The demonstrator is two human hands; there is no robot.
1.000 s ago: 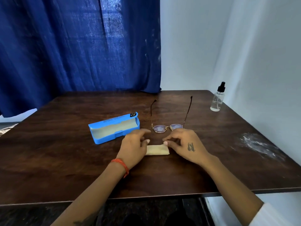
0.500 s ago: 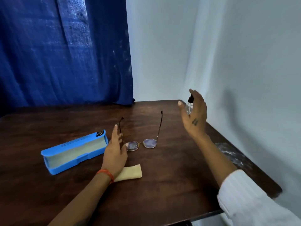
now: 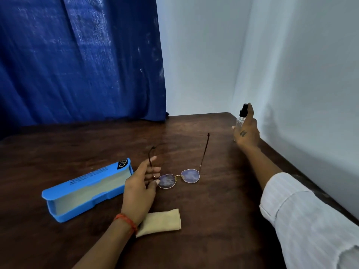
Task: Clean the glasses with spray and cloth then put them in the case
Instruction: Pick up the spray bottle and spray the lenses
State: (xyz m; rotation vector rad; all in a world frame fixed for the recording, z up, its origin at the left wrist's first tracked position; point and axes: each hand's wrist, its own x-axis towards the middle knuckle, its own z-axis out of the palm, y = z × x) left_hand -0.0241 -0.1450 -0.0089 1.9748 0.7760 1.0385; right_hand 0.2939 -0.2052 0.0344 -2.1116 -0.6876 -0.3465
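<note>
On the dark table [image 3: 204, 239], left hand [image 3: 138, 188] pinches the glasses [image 3: 179, 176] by one arm; right hand [image 3: 246, 131] grips the spray bottle [image 3: 240, 119].

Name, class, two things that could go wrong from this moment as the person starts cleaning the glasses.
1. The right hand closes around the spray bottle at the table's far corner, close to the wall; a fumbled grip might tip it over or off the edge.
2. The left hand holds the glasses only by one thin temple arm, lenses down on the table; lifting or dragging them that way could strain the hinge or scuff the lenses.
</note>
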